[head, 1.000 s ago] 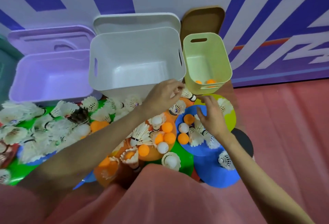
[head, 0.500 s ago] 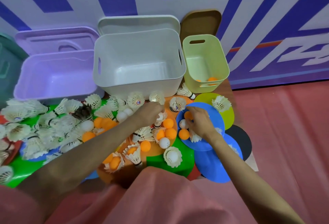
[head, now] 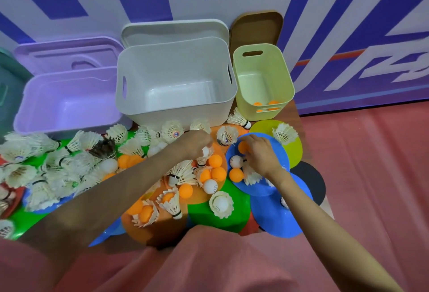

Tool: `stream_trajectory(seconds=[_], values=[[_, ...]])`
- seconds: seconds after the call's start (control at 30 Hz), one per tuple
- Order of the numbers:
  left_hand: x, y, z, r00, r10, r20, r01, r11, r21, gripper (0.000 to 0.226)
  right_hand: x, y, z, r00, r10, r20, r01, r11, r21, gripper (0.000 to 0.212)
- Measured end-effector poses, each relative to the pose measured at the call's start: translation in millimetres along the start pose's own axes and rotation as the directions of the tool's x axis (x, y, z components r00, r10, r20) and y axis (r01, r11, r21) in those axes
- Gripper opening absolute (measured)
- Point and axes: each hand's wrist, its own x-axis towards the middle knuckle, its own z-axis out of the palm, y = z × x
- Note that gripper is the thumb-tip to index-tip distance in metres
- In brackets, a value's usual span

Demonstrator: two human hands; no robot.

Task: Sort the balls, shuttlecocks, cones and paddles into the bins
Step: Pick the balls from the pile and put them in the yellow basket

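Two forearms are reaching over the scattered pile: the left hand (head: 197, 143) is curling its fingers around a white ball (head: 205, 151) above the orange cone (head: 218, 152), while the right hand (head: 260, 152) (palm down) is pinching an orange ball (head: 242, 147) on the blue cone (head: 232, 159).

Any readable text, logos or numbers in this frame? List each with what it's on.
None fully legible.
Purple and white wall banner: big white strokes at the right edge, cropped, unreadable.
White table-tennis ball on the blue flat disc: dark print, too blurred.
White table-tennis ball on the orange disc: dark print, too blurred.
White feather shuttlecock by the grey bin: round red-and-blue cork sticker, too small.
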Motion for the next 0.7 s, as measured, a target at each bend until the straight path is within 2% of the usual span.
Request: stream_trajectory(seconds=[0.07,0.13,0.23,0.33,0.4,0.53,0.63,0.7], values=[[-4.2,1.8,-6.8,0.997,0.024,-0.069,-0.022,0.999,0.032,0.033,-3.3,6.1,-9.7,0.996,-0.007,-0.094,0.016,0.996,0.088,0.039],[-8.0,4.7,-15.8,0.974,0.093,-0.207,-0.095,0.996,0.000,0.033,-6.4,13.8,-23.6,0.976,-0.035,-0.217,0.070,0.985,0.156,0.031],[-4.8,18.8,-38.0,0.868,0.182,-0.463,-0.262,0.958,-0.115,0.028,-0.8,28.2,-50.5,0.926,-0.025,-0.377,0.105,0.975,0.194,0.028],[22.5,41.7,-69.7,0.781,0.174,-0.600,-0.320,0.936,-0.145,0.026,22.6,42.9,-78.8,0.877,0.049,-0.477,0.073,0.969,0.234,0.026],[51.2,52.2,-86.6,0.767,0.113,-0.631,-0.297,0.935,-0.193,0.026,43.6,51.5,-93.4,0.868,0.094,-0.488,0.024,0.973,0.231,0.027],[103.5,55.8,-97.7,0.811,-0.009,-0.585,-0.174,0.951,-0.255,0.032,72.8,62.3,-105.4,0.882,0.145,-0.449,-0.055,0.977,0.207,0.030],[118.8,55.0,-94.4,0.833,-0.018,-0.553,-0.141,0.960,-0.244,0.041,75.9,64.6,-104.8,0.894,0.160,-0.418,-0.076,0.975,0.211,0.032],[116.3,54.7,-90.6,0.827,0.005,-0.563,-0.169,0.956,-0.240,0.040,69.8,62.5,-101.0,0.903,0.129,-0.409,-0.046,0.977,0.207,0.032]])
